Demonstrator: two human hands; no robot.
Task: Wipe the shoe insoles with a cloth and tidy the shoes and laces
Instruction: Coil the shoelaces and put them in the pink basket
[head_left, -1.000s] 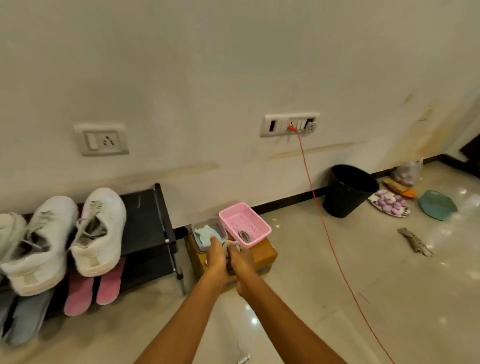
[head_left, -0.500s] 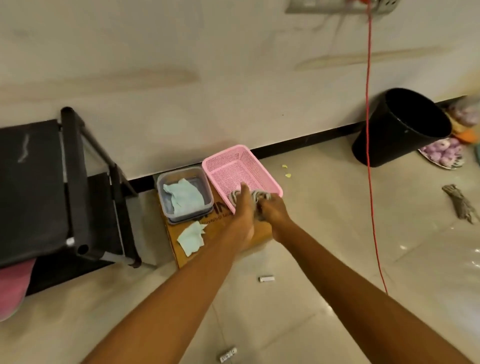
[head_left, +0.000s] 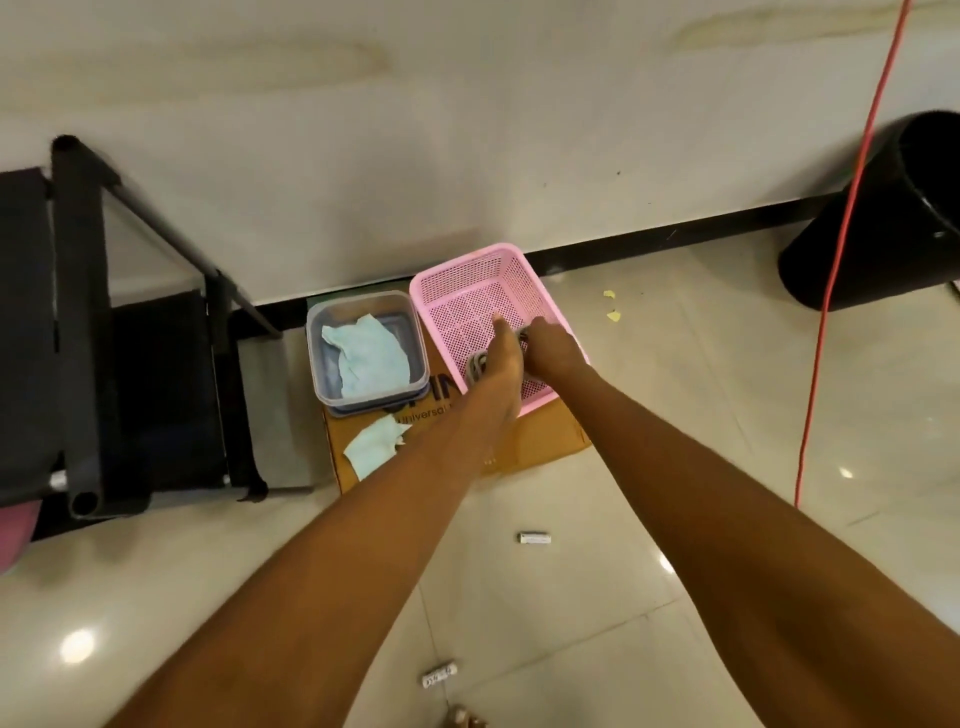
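A pink mesh basket (head_left: 457, 280) sits on a cardboard box (head_left: 540, 441) by the wall. Both my hands reach into it. My left hand (head_left: 501, 364) and my right hand (head_left: 553, 351) together hold a grey coiled bundle of laces (head_left: 475, 364) low over the basket floor. My left forefinger points forward; the other fingertips are hidden. A clear container (head_left: 319, 364) to the left of the basket holds a light blue cloth (head_left: 366, 353). A second light blue cloth (head_left: 374, 447) lies on the box. No shoes are in view.
A black shoe rack (head_left: 83, 322) stands at the left, with a pink insole (head_left: 13, 535) poking out beneath it. A black bin (head_left: 883, 223) stands at the right, and a red cable (head_left: 831, 291) hangs down beside it. Two small white objects (head_left: 534, 538) (head_left: 439, 674) lie on the tiled floor.
The view has swung down and closed in on the box, so the shoes on the rack are out of sight. Both hands have carried the lace bundle down into the pink basket.
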